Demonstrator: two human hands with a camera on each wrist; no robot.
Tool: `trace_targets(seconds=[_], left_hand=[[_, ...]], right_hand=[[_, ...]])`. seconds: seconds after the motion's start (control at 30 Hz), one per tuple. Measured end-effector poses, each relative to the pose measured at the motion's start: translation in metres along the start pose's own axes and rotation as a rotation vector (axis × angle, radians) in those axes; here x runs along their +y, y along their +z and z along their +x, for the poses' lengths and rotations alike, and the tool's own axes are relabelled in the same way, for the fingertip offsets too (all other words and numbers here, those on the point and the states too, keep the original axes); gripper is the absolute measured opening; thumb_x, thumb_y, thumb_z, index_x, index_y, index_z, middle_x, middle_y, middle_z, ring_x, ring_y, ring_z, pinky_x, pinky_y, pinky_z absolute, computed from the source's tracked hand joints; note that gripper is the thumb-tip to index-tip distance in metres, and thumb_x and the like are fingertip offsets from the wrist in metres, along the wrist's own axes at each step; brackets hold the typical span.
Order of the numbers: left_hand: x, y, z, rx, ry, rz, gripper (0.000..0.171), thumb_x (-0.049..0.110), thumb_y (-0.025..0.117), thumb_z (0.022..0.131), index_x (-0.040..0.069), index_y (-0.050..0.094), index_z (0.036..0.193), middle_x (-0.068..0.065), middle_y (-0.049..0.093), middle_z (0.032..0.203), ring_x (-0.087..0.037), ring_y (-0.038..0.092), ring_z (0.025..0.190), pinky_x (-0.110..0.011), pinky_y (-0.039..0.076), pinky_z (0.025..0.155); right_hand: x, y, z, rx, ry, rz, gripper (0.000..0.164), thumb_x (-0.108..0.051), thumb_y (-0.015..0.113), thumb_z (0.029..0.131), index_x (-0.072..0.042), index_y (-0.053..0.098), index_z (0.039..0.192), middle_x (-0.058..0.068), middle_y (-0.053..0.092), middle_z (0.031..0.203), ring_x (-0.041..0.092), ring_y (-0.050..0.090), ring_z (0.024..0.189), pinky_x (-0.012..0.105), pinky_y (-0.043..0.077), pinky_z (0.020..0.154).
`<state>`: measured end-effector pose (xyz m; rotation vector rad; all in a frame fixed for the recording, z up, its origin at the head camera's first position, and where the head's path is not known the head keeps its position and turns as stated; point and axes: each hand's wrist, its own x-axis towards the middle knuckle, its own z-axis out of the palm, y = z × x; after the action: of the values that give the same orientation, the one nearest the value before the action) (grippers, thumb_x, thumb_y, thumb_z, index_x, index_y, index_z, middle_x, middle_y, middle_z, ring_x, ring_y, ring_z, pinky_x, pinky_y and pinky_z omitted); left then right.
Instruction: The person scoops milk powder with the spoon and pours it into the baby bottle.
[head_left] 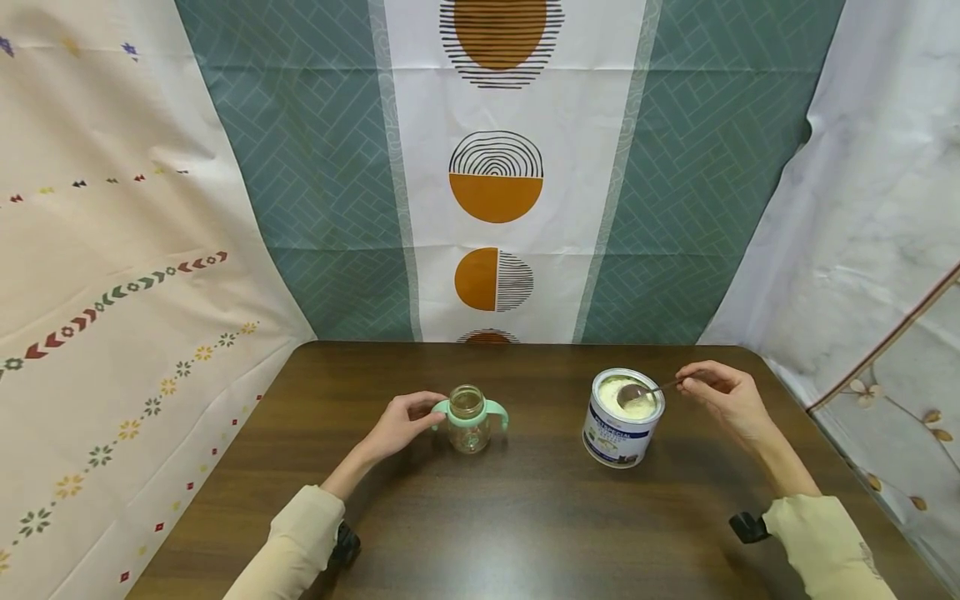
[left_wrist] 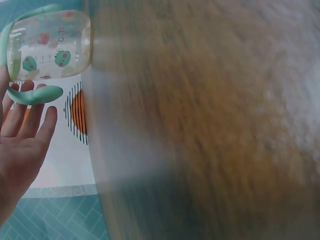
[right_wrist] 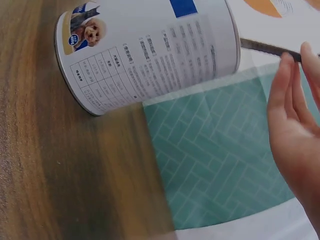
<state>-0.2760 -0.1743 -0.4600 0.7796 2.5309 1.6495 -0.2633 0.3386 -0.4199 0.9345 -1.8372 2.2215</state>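
Note:
On the table stands a clear baby bottle (head_left: 468,429) with mint-green handles and an uncapped mouth. My left hand (head_left: 411,419) holds its near-side handle (left_wrist: 37,95), fingers passing behind the handle in the left wrist view. To the right is a white and blue milk powder can (head_left: 617,437), without a lid and filled with pale powder (head_left: 639,407). My right hand (head_left: 723,400) pinches the handle of a metal spoon (head_left: 632,394), whose bowl lies over the powder inside the can's rim. In the right wrist view, the spoon handle (right_wrist: 265,47) slants out past the rim.
Both things stand on a dark brown wooden table (head_left: 480,517). Behind it hangs a green and white patterned cloth (head_left: 322,167), with a cream cloth (head_left: 112,208) along the left and a pale marbled cloth (head_left: 892,167) along the right.

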Motion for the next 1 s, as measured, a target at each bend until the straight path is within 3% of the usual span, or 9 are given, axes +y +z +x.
trace_targets(seconds=[0.13,0.27,0.43,0.53,0.7,1.0], left_hand=[[0.006,0.001,-0.002,0.005,-0.007,-0.015,0.028,0.008,0.066,0.091,0.0,0.065,0.117,-0.019,0.068,0.114,-0.029,0.065,0.103,-0.018,0.052,0.082],[0.007,0.001,-0.001,0.01,-0.024,-0.011,0.027,0.009,0.067,0.091,0.001,0.066,0.117,-0.017,0.068,0.115,-0.031,0.065,0.105,-0.018,0.051,0.083],[0.007,0.001,-0.001,0.017,-0.02,-0.008,0.028,0.009,0.068,0.09,0.001,0.066,0.116,-0.018,0.069,0.114,-0.032,0.065,0.105,-0.02,0.053,0.083],[0.008,0.002,-0.001,0.021,-0.013,-0.001,0.03,0.009,0.068,0.089,0.0,0.066,0.118,-0.018,0.069,0.115,-0.031,0.065,0.106,-0.025,0.053,0.085],[0.01,0.003,0.0,0.03,-0.002,0.007,0.031,0.009,0.069,0.089,0.0,0.066,0.119,-0.017,0.069,0.116,-0.031,0.065,0.107,-0.028,0.053,0.087],[0.012,0.003,-0.001,0.043,0.011,0.017,0.028,0.007,0.069,0.089,-0.002,0.067,0.116,-0.018,0.07,0.113,-0.025,0.066,0.102,-0.024,0.054,0.084]], right_hand=[[-0.004,0.008,0.002,0.123,-0.034,-0.299,0.018,0.017,0.056,0.088,0.007,0.066,0.099,-0.004,0.073,0.09,0.004,0.069,0.08,0.017,0.054,0.071],[-0.008,0.015,0.003,0.151,-0.048,-0.466,0.013,0.012,0.058,0.089,0.012,0.064,0.101,-0.009,0.073,0.092,0.002,0.068,0.082,0.016,0.054,0.07],[-0.014,0.031,0.004,0.196,-0.047,-0.659,0.013,0.003,0.062,0.091,0.006,0.068,0.102,-0.016,0.071,0.094,0.003,0.066,0.086,0.012,0.051,0.073],[-0.022,0.045,0.005,0.214,-0.086,-0.7,0.012,0.005,0.064,0.089,0.005,0.069,0.1,-0.016,0.071,0.093,0.002,0.066,0.085,0.011,0.05,0.073],[-0.032,0.066,0.008,0.225,-0.204,-0.668,0.016,0.018,0.063,0.082,0.01,0.068,0.094,-0.01,0.073,0.09,0.0,0.068,0.081,0.011,0.051,0.072],[-0.017,0.07,0.011,0.24,-0.413,-0.665,0.03,0.031,0.064,0.07,0.01,0.07,0.09,0.004,0.072,0.087,0.002,0.066,0.084,0.011,0.05,0.076]])
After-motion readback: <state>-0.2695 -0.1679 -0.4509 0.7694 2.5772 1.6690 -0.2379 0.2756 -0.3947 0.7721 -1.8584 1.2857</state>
